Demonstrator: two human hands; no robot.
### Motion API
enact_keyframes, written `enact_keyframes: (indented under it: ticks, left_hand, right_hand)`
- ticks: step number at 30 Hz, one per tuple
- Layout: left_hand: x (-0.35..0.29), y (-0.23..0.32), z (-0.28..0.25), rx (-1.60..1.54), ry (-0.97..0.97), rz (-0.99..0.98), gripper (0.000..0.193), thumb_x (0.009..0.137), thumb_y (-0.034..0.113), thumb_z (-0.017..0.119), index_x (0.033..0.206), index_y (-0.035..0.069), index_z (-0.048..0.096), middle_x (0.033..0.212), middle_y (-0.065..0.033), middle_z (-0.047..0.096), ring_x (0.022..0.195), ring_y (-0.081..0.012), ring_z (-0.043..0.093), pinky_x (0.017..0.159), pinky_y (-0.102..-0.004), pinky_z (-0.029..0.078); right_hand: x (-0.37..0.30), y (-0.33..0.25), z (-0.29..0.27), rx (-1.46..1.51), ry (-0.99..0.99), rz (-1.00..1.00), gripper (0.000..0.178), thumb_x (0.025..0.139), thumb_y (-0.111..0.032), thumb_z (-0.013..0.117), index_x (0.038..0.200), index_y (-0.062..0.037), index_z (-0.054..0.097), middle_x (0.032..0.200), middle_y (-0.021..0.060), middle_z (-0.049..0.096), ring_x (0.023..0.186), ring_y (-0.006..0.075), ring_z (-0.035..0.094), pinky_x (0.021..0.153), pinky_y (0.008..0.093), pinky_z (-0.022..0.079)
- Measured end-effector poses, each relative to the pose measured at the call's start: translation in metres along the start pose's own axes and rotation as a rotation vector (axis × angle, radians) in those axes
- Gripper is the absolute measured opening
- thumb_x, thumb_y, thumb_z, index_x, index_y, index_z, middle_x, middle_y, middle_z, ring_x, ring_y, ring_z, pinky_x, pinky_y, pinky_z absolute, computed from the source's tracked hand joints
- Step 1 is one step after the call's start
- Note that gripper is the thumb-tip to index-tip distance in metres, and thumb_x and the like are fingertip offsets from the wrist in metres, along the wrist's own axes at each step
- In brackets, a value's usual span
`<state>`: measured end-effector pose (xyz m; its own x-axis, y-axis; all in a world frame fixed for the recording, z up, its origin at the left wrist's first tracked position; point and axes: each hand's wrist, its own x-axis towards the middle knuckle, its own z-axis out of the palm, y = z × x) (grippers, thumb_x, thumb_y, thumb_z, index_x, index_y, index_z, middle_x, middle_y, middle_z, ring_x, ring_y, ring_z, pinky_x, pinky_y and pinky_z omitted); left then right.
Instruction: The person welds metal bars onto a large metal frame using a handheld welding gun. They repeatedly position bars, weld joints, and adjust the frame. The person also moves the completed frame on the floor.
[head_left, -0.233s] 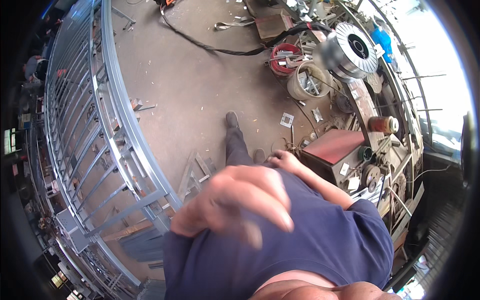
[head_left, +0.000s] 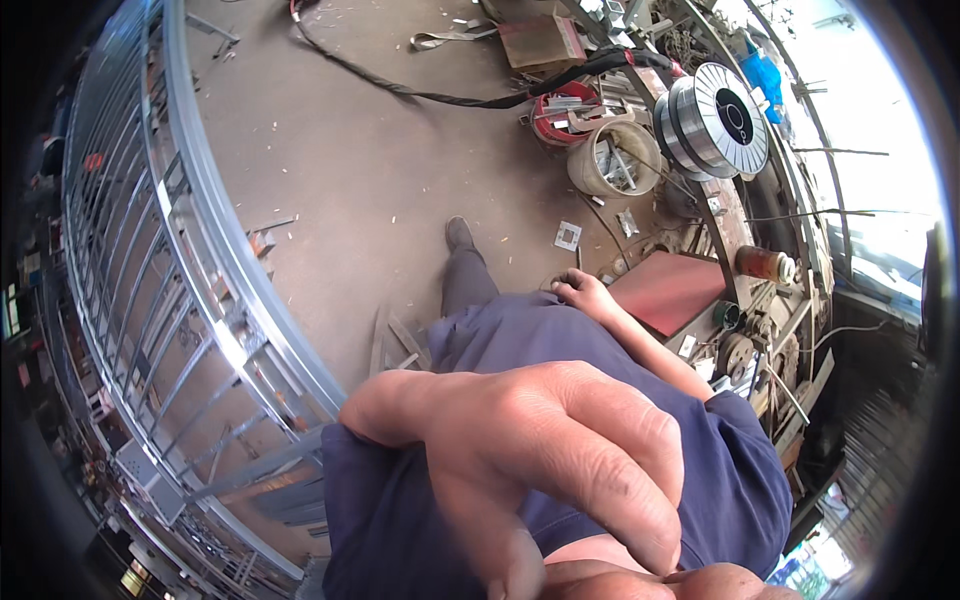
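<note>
My left hand (head_left: 540,440) is raised close in front of me, large in the picture. Its fingers are bent toward the right, the thumb hangs apart from them, and nothing shows between them. Lower down on the right, my right hand (head_left: 585,294) hangs beside the hem of my dark blue shirt (head_left: 530,335). Its fingers are loosely curled and slightly apart, with no object visible in them; the palm is hidden. Closest to that hand is a box with a reddish top (head_left: 668,290).
A long welded metal frame with bars (head_left: 215,190) runs along the left. At right stand a wire spool (head_left: 690,125), a whitish bucket (head_left: 585,178) and a red bucket (head_left: 545,128) of metal pieces. A black cable (head_left: 450,100) crosses the floor; a square plate (head_left: 567,236) lies there.
My left hand has moved right and toward me, and appears larger and sharper. My right hand has shifted slightly up in the picture. The view has turned a little, moving the metal frame leftward.
</note>
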<state>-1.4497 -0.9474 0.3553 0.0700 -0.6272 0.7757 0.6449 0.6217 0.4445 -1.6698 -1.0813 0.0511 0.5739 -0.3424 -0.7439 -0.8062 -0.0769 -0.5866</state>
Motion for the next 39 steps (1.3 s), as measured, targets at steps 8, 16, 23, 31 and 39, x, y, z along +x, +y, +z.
enact_keyframes:
  ticks: [8,16,23,31,39]
  left_hand:
    - [0.041,-0.004,-0.111,-0.087,0.231,0.229,0.041,0.092,0.034,0.079,0.101,-0.006,0.075,0.095,-0.0151,0.068,0.070,-0.0172,0.064,0.059,-0.0294,0.050]
    - [0.115,-0.016,-0.222,0.106,0.315,0.013,0.027,0.088,0.021,0.082,0.098,-0.003,0.076,0.081,-0.0106,0.067,0.066,-0.0163,0.059,0.054,-0.0266,0.041]
    - [0.099,-0.067,-0.365,0.640,0.651,-0.573,0.028,0.087,0.004,0.072,0.114,-0.001,0.069,0.093,-0.0088,0.067,0.083,-0.0154,0.064,0.071,-0.0268,0.048]
    - [-0.199,-0.155,-0.341,0.905,1.656,-1.816,0.051,0.095,0.032,0.072,0.132,-0.003,0.063,0.128,-0.0205,0.070,0.120,-0.0294,0.066,0.104,-0.0395,0.050]
    - [-0.297,-0.194,-0.237,0.768,1.632,-1.934,0.047,0.092,0.038,0.067,0.117,-0.002,0.072,0.112,-0.0234,0.074,0.110,-0.0352,0.070,0.097,-0.0412,0.052]
  right_hand:
    - [0.051,-0.132,-0.105,0.190,0.193,-0.018,0.041,0.100,-0.028,0.067,0.133,-0.0029,0.062,0.106,0.0102,0.072,0.088,0.0158,0.067,0.080,0.0316,0.055]
    - [0.151,-0.228,-0.387,0.234,0.731,-0.283,0.043,0.100,-0.033,0.068,0.132,-0.0059,0.064,0.099,0.0017,0.066,0.081,0.0081,0.060,0.072,0.0257,0.051]
    - [0.415,-0.125,-0.641,0.292,0.573,0.159,0.041,0.097,-0.034,0.066,0.123,-0.0026,0.064,0.098,0.0097,0.069,0.079,0.0190,0.066,0.071,0.0367,0.054]
    - [0.546,-0.001,-0.637,0.404,0.321,0.727,0.062,0.088,-0.050,0.071,0.133,-0.0081,0.059,0.127,0.0224,0.059,0.104,0.0423,0.064,0.085,0.0625,0.054]
    - [0.626,0.120,-0.595,0.848,0.440,0.761,0.024,0.090,-0.039,0.070,0.079,-0.0225,0.057,0.068,-0.0038,0.054,0.061,0.0207,0.052,0.061,0.0353,0.049]
